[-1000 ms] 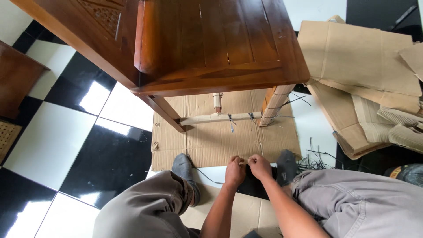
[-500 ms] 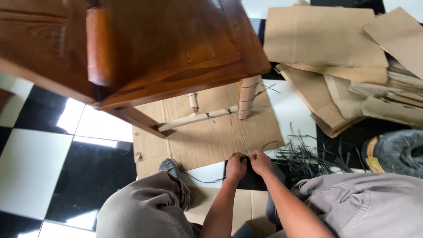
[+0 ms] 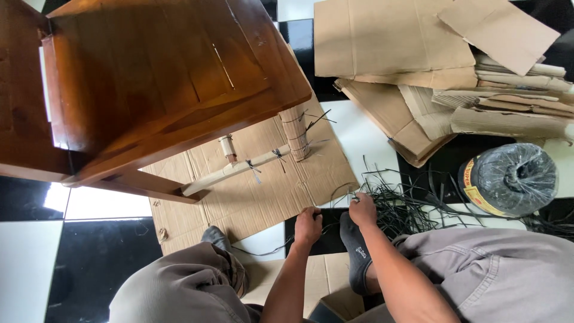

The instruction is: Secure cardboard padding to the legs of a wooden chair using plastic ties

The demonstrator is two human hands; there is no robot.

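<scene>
I see my left hand (image 3: pixel 308 226) low near the middle, curled into a loose fist. It pinches a thin black strap (image 3: pixel 272 250) that trails off to the left across the floor. My right hand (image 3: pixel 362 209) is just beside it, a little higher, with the fingers bent and closed. It holds a strand at the edge of a messy pile of black strips (image 3: pixel 406 206). The two hands are near each other but not touching. I cannot tell if both hands hold the same strand.

The strips are thin, flat and shiny, like plastic ribbon. They lie tangled between my right hand and a big round roll (image 3: pixel 508 179) wrapped in dark crinkly plastic with a yellow band around it.

My foot in a grey sock (image 3: pixel 355 251) rests right under my hands. My other socked foot (image 3: pixel 216 238) sits to the left. My knees wear grey-brown trousers.

In front of me stands a dark brown wooden chair (image 3: pixel 161 84), smooth and glossy. One of its legs (image 3: pixel 295 133) is wrapped in cardboard and tied with black strips. A pale crossbar (image 3: pixel 233 172) is wrapped and tied too. The chair stands on a flat sheet of brown cardboard (image 3: pixel 263 197).

More cardboard pieces (image 3: pixel 430 66) are stacked at the top right, rough and folded. The floor (image 3: pixel 89 251) has big shiny black and white tiles.
</scene>
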